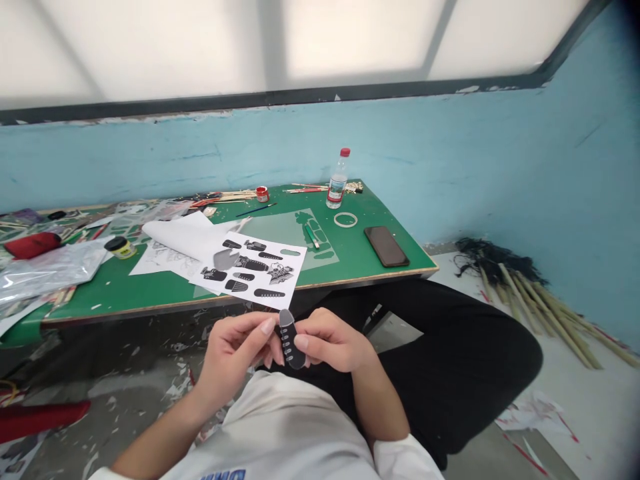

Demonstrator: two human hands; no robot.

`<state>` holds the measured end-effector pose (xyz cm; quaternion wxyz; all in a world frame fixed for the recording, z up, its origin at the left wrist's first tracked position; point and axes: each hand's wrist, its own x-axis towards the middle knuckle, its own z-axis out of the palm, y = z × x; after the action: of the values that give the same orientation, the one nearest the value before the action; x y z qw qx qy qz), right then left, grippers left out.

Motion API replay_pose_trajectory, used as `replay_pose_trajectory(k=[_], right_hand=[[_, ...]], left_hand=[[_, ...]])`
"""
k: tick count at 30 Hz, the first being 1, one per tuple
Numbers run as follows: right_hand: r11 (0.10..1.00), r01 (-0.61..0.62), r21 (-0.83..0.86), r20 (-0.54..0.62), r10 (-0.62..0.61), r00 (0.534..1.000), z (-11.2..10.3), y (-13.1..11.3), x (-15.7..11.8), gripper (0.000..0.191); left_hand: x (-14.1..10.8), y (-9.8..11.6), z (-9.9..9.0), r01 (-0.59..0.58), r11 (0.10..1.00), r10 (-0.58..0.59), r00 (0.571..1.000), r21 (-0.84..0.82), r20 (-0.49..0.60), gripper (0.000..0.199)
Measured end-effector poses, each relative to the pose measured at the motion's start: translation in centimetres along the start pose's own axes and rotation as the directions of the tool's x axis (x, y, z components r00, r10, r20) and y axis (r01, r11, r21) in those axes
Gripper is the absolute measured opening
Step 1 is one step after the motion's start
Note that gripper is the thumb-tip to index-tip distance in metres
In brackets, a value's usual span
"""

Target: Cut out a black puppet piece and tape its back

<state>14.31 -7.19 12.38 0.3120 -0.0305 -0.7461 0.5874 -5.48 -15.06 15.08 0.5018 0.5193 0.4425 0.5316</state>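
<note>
A small black oval cutout [289, 340] with a grey tip and pale marks along it is upright between my hands, over my lap. My right hand [333, 339] pinches its right side between thumb and fingers. My left hand [240, 343] is closed at its left edge, thumb and forefinger near the top; whether it grips the piece is hard to tell. Just beyond, a white sheet printed with black shapes [270, 293] overhangs the edge of the green table [345, 262]. A green cutter [312, 236] rests on a translucent sheet [327, 257].
A water bottle [337, 183], tape ring [345, 219] and phone [386, 246] are on the right half of the table. Leftward are a yellow-labelled jar [121, 247], red pouch [33, 245] and plastic bags. Bamboo poles [545, 307] lie on the floor at right.
</note>
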Motion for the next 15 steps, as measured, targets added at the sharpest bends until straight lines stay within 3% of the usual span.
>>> replay_pose_trajectory(k=[4,8,12,15], right_hand=[[0.974,-0.048,0.221,0.028,0.043,0.999,0.0,0.5,0.0,0.044],[0.845,-0.137,0.517,0.158,0.063,0.985,1.1,2.6,0.7,0.044],[0.765,-0.173,0.621,0.283,-0.012,0.959,2.5,4.7,2.2,0.054],[0.750,-0.153,0.644,0.276,-0.041,0.960,2.9,5.1,2.7,0.061]], left_hand=[[0.2,-0.6,-0.4,0.054,0.997,-0.048,0.995,-0.064,0.092,0.031],[1.0,-1.5,-0.9,0.085,0.990,-0.063,0.981,-0.114,0.181,0.038],[1.3,-1.8,-1.3,0.065,0.989,-0.049,0.991,-0.135,0.121,0.036],[1.0,-1.4,-1.5,0.066,0.991,-0.060,0.997,-0.118,0.055,0.034]])
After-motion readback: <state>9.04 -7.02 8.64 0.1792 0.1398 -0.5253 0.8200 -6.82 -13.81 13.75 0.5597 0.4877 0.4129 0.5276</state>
